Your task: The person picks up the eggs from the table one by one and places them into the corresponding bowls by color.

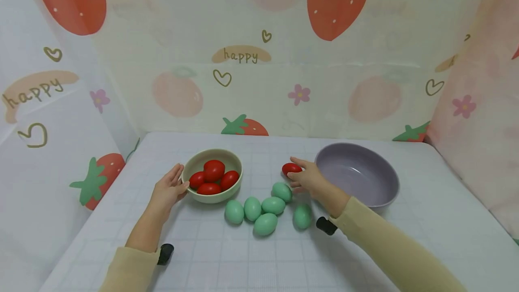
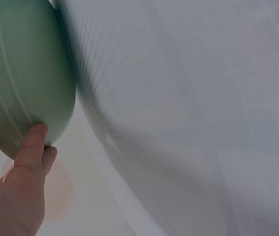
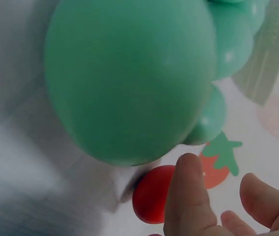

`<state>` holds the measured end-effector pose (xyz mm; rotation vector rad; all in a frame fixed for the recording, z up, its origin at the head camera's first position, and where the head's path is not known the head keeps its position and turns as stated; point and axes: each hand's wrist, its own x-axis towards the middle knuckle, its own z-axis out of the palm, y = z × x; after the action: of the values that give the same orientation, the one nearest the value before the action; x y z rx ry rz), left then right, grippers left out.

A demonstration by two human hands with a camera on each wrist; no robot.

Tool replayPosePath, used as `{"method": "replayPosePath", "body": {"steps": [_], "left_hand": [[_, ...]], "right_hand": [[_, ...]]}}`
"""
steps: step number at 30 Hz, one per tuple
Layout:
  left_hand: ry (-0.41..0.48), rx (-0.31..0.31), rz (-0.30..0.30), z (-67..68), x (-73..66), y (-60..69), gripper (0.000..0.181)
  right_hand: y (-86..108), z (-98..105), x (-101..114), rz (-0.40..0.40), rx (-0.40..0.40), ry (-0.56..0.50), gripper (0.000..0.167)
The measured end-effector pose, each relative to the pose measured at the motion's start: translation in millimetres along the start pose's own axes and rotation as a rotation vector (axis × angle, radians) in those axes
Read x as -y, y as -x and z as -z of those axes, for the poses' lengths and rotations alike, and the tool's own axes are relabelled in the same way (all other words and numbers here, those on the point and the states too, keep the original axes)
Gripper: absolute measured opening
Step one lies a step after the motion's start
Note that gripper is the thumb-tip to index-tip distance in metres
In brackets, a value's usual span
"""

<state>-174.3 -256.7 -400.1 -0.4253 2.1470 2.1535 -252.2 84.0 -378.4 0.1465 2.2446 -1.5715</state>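
Observation:
My left hand [image 1: 167, 189] rests against the left side of a pale green bowl [image 1: 212, 198], fingers and thumb touching its outer wall [image 2: 36, 73]. Several red eggs [image 1: 213, 171] lie inside that bowl. Over on the right, my right hand [image 1: 311, 178] is at a single red egg [image 1: 290, 169] on the table, its fingers spread around the egg's right side. In the right wrist view, the thumb and fingers stand apart, with the red egg [image 3: 151, 196] partly hidden behind one finger. Several green eggs [image 1: 273, 205] lie between the bowl and my right hand, one [image 3: 129, 78] close to the wrist camera.
A larger purple bowl [image 1: 381, 179] stands to the right, behind my right forearm. The table [image 1: 227, 265] has a white checked cloth. Printed curtains [image 1: 259, 89] hang at the back and along both sides.

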Motion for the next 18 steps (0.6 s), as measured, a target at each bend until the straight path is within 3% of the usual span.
{"method": "replayPosePath", "body": {"steps": [6, 18], "left_hand": [[-0.007, 0.004, -0.007, 1.8, 0.5, -0.5, 0.072], [-0.010, 0.008, -0.014, 2.2, 0.3, 0.0, 0.071]], "right_hand": [[-10.1, -5.5, -0.1, -0.079, -0.033, 0.021, 0.062], [-25.7, -12.8, 1.4, -0.153, -0.092, -0.036, 0.059]]}}
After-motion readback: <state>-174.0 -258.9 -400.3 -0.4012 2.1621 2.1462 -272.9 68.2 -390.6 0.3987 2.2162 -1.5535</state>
